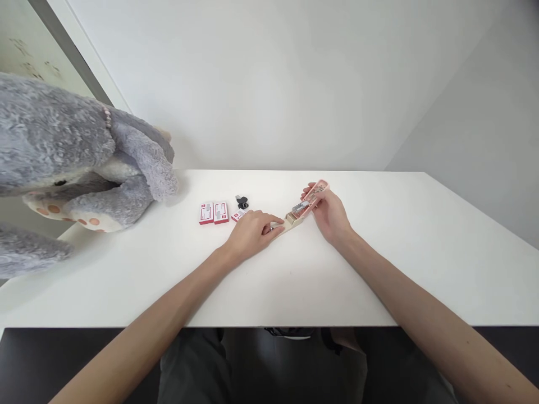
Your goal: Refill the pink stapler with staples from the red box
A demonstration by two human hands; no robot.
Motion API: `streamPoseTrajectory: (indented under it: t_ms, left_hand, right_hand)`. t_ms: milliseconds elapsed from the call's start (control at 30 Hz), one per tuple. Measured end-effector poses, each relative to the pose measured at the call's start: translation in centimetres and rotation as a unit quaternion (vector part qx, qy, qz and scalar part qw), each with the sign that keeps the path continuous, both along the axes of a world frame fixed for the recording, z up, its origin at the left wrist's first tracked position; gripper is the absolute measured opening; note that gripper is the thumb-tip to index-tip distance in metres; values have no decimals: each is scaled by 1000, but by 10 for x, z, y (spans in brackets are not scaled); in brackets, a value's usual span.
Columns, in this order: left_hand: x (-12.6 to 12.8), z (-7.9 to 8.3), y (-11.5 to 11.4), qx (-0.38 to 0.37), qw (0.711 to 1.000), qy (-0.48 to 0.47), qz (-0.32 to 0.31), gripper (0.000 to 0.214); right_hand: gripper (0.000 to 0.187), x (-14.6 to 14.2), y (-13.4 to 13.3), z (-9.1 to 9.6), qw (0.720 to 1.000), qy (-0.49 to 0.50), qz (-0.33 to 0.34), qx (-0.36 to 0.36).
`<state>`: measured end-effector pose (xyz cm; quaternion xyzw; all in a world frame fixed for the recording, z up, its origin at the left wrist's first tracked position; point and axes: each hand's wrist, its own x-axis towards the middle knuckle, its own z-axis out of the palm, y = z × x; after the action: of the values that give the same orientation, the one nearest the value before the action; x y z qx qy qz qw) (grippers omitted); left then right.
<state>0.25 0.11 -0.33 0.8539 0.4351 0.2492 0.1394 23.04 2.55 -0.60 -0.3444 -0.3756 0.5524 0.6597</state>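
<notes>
A pink and cream stapler [296, 218] lies opened out on the white table, its pink top swung back to the upper right. The metal inner part shows near the hinge. My right hand [330, 216] is closed around the pink top and holds it tilted up. On the cream base, my left hand [255, 231] rests with thumb and forefinger pinching at the lower end; part of the base is hidden beneath it. Just behind my left hand, a small red and white box [238, 215] is partly covered. A black staple remover [242, 202] lies beyond that box.
Two more red and white boxes [213, 213] sit side by side to the left. A large grey plush toy [138, 151] takes up the table's left end. A white wall [269, 84] rises behind the table [290, 297].
</notes>
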Motion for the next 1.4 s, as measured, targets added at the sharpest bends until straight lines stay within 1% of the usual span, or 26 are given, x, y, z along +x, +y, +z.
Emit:
streamPoseTrajectory:
  t_ms: [200, 367, 433, 600, 733, 900, 1033, 1200, 1333, 1400]
  left_hand:
    - [-2, -2, 1, 29, 999, -1, -21, 30]
    - [-3, -3, 1, 53, 998, -2, -30, 32]
    - [-3, -2, 1, 69, 997, 4, -28, 33]
    - [-3, 3, 0, 106, 994, 3, 14, 31]
    - [-6, 5, 2, 135, 987, -20, 83, 29]
    - [-11, -1, 8, 162, 971, 8, 176, 27]
    - [-15, -7, 11, 179, 956, 38, 228, 34]
    - [-17, -6, 13, 188, 949, 64, 246, 44]
    - [-20, -3, 15, 193, 943, 91, 254, 57]
    - [-21, 0, 16, 186, 945, 92, 252, 63]
  right_hand:
    - [32, 12, 11, -12, 995, 9, -94, -31]
    - [23, 19, 15, -14, 978, -66, -187, -64]
    - [21, 20, 15, -14, 972, -83, -209, -70]
    - [21, 19, 13, -13, 967, -110, -218, -78]
    - [19, 20, 14, -14, 959, -118, -243, -90]
    - [18, 24, 16, -16, 951, -130, -265, -96]
    - [16, 27, 19, -20, 940, -166, -281, -94]
    - [16, 30, 21, -24, 938, -178, -279, -100]
    - [16, 30, 21, -24, 940, -178, -274, -97]
    - [17, 30, 21, -24, 940, -177, -274, -103]
